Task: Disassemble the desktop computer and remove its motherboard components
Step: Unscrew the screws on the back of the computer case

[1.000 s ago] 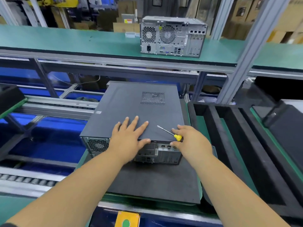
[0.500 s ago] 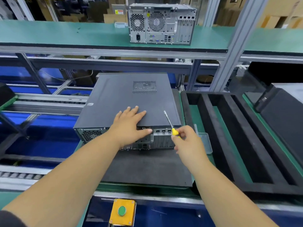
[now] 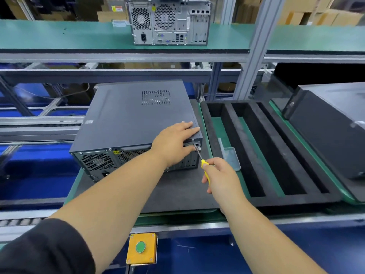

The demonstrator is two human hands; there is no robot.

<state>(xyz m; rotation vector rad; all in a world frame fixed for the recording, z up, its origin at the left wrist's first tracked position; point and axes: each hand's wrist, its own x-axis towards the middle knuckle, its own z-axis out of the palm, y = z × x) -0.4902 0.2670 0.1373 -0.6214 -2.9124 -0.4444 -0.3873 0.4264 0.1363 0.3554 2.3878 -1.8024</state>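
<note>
Nearest the operator, a yellow button box [image 3: 141,247] with a green push-button hangs on the front rail of the desk [image 3: 197,224]. It plays no part in this step.

The right hand [image 3: 221,179] grips the yellow handle of a screwdriver [image 3: 201,161], fingers curled round it. The shaft runs up and away to the upper right corner of the rear panel of the desktop computer [image 3: 136,123], where the tip appears to meet a fastener; the screw head itself is too small to make out.

The left hand [image 3: 175,143] lies flat, fingers straight and spread, on the top cover near that same rear right corner, with the thumb down over the rear edge just beside the tip. It holds nothing; it steadies the case.

The computer lies on its side on a dark mat [image 3: 167,194], rear panel toward the operator, cover not yet removed. The task therefore appears to be at an early stage.

For a clean removal, the shaft should be brought in line with the screw axis; as seen it enters at a slant, which risks cam-out. Firm axial pressure should come before rotation. The left thumb sits near the tip and would be safer moved clear.

Just right of the case, a small clear tray [image 3: 231,157] rests on a slotted black foam holder [image 3: 272,155]; it seems suited to loose screws.

Farther off, a second computer [image 3: 167,20] stands upright on the green shelf [image 3: 59,36].
</note>
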